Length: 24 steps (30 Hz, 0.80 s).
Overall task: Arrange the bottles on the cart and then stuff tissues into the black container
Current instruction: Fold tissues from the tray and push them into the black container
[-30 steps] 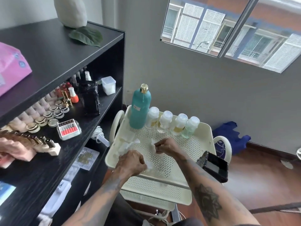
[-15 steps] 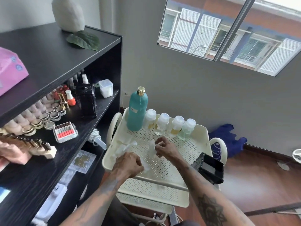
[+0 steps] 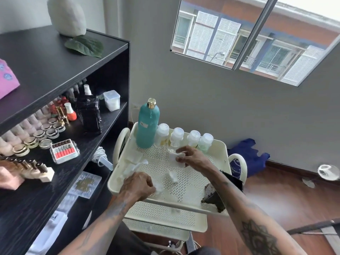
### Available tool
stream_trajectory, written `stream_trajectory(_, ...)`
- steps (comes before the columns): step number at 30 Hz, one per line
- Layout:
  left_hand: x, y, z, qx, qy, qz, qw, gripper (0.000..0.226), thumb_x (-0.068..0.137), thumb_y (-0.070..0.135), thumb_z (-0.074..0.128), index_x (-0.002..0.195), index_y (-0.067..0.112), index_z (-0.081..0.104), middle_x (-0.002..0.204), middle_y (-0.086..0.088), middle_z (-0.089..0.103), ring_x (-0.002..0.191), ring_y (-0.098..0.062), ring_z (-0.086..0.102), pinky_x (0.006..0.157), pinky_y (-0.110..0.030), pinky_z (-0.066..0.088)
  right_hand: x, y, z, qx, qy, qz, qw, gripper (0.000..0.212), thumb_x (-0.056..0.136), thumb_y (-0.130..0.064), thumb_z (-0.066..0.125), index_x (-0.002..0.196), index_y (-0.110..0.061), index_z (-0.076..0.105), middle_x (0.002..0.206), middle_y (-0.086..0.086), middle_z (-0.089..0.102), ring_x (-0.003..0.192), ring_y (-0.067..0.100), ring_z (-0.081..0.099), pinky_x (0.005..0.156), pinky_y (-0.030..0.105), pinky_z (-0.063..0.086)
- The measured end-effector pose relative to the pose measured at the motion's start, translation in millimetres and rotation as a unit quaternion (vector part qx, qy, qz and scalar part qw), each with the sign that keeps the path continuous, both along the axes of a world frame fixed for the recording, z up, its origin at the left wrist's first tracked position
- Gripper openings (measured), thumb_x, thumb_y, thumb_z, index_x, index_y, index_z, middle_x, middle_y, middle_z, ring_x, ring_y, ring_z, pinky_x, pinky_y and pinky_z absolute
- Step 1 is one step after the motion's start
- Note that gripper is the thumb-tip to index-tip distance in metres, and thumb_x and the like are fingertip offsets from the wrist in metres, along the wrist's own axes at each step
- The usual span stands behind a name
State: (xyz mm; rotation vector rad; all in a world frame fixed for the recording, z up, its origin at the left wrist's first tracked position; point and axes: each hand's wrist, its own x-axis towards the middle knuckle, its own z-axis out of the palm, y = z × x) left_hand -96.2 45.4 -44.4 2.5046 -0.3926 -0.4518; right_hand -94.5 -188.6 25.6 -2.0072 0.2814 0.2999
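The bottles already stand in a row along the far edge of the cream cart's top tray (image 3: pixel 219 144): a tall teal bottle (image 3: pixel 147 124) with a gold cap and four small clear bottles (image 3: pixel 176 138) to its right, so the step in hand looks to be gathering tissues. To do it well, each piece is best crumpled small and collected into one wad before it is carried over, since loose scraps could slip off the perforated tray. The right hand (image 3: pixel 193 158) pinches a white tissue (image 3: pixel 177 157) between thumb and fingertips, just in front of the small bottles. The left hand (image 3: pixel 138 184) is curled over another tissue piece (image 3: pixel 159 186) near the tray's near edge, apparently gripping it. More tissue (image 3: pixel 135 167) lies loose just beyond the left hand, and a small scrap (image 3: pixel 172 175) sits between the two hands. The black container (image 3: pixel 214 196) rests at the tray's near right corner, under the right forearm, close to both hands.
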Motion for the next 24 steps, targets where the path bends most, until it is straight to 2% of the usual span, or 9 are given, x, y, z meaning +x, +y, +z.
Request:
stream_trajectory(5, 1.7, -0.8, 0.5, 0.009, 0.002, 0.003, 1.0, 0.017, 0.077, 0.044, 0.075, 0.077, 0.027, 0.075, 0.085, 0.017, 0.07, 0.078, -0.003, 0.064, 0.076, -0.027, 0.053, -15.6, -12.3, 34.4, 0.023, -0.084, -0.062, 0.994, 0.013, 0.09, -0.019, 0.067, 0.102, -0.018, 0.066, 0.1, 0.009, 0.065, 0.08, 0.016, 0.06, 0.07, 0.027, 0.051)
stream_trajectory(8, 4.7, 2.8, 0.7, 0.007, 0.004, 0.011, 1.0, 0.016, 0.077, 0.044, 0.075, 0.075, 0.028, 0.074, 0.083, 0.018, 0.068, 0.078, -0.002, 0.062, 0.072, -0.026, 0.049, -32.9, -26.8, 59.2, -0.113, -0.161, -0.077, 0.977, 0.01, 0.088, -0.022, 0.07, 0.098, -0.021, 0.071, 0.099, 0.005, 0.066, 0.078, 0.016, 0.06, 0.071, 0.027, 0.051)
stream_trajectory(10, 6.3, 6.9, -1.3, 0.006, 0.004, 0.01, 1.0, 0.016, 0.079, 0.045, 0.074, 0.075, 0.029, 0.073, 0.085, 0.018, 0.069, 0.079, -0.003, 0.063, 0.071, -0.027, 0.048, -57.8, -41.0, 70.0, -0.238, -0.242, -0.078, 0.937, 0.01, 0.089, -0.025, 0.069, 0.098, -0.023, 0.073, 0.098, 0.001, 0.062, 0.079, 0.015, 0.061, 0.07, 0.025, 0.052)
stream_trajectory(12, 6.3, 8.4, -5.2, -0.007, 0.0, 0.001, 1.0, 0.017, 0.081, 0.045, 0.073, 0.077, 0.029, 0.072, 0.086, 0.017, 0.07, 0.08, -0.003, 0.063, 0.069, -0.026, 0.047, -89.9, -53.8, 73.1, -0.35, -0.334, -0.078, 0.872, 0.01, 0.092, -0.022, 0.065, 0.099, -0.02, 0.072, 0.095, -0.001, 0.058, 0.073, 0.013, 0.056, 0.064, 0.022, 0.048)
stream_trajectory(14, 5.2, 5.9, -7.3, -0.027, -0.007, -0.004, 1.0, 0.017, 0.084, 0.046, 0.071, 0.08, 0.029, 0.071, 0.086, 0.015, 0.07, 0.079, -0.003, 0.063, 0.068, -0.025, 0.047, -118.0, -62.6, 67.7, -0.42, -0.373, -0.068, 0.824, 0.009, 0.092, -0.016, 0.064, 0.098, -0.014, 0.069, 0.094, 0.0, 0.057, 0.069, 0.014, 0.055, 0.06, 0.024, 0.048)
stream_trajectory(16, 4.8, 1.6, -7.9, -0.041, -0.021, -0.002, 0.999, 0.02, 0.086, 0.048, 0.068, 0.082, 0.029, 0.069, 0.085, 0.012, 0.07, 0.079, -0.007, 0.063, 0.069, -0.028, 0.049, -135.0, -66.7, 56.9, -0.464, -0.349, -0.031, 0.814, 0.007, 0.091, -0.015, 0.064, 0.096, -0.011, 0.067, 0.094, 0.002, 0.058, 0.067, 0.02, 0.056, 0.055, 0.03, 0.052)
stream_trajectory(18, 4.6, -0.5, -9.4, -0.044, -0.039, 0.008, 0.998, 0.023, 0.087, 0.051, 0.065, 0.083, 0.029, 0.067, 0.085, 0.007, 0.069, 0.079, -0.012, 0.062, 0.066, -0.031, 0.049, -143.0, -67.3, 46.3, -0.491, -0.287, 0.02, 0.822, 0.007, 0.09, -0.016, 0.066, 0.094, -0.011, 0.066, 0.093, 0.003, 0.061, 0.066, 0.022, 0.058, 0.055, 0.033, 0.055)
stream_trajectory(22, 1.8, -4.7, -14.7, -0.085, -0.057, 0.012, 0.995, 0.027, 0.088, 0.056, 0.06, 0.082, 0.03, 0.064, 0.083, 0.005, 0.069, 0.078, -0.017, 0.064, 0.068, -0.037, 0.053, -142.9, -76.3, 49.7, -0.505, -0.14, 0.118, 0.843, 0.018, 0.088, -0.006, 0.06, 0.1, -0.014, 0.071, 0.097, 0.003, 0.07, 0.079, 0.023, 0.066, 0.074, 0.036, 0.058)
stream_trajectory(24, -1.4, -9.2, -14.3, -0.125, -0.073, 0.007, 0.989, 0.026, 0.088, 0.052, 0.062, 0.082, 0.027, 0.066, 0.084, 0.005, 0.068, 0.08, -0.015, 0.062, 0.071, -0.038, 0.052, -138.0, -81.2, 59.7, -0.507, -0.073, 0.142, 0.847, 0.023, 0.087, -0.004, 0.056, 0.098, -0.016, 0.073, 0.095, 0.003, 0.072, 0.08, 0.022, 0.066, 0.079, 0.032, 0.056)
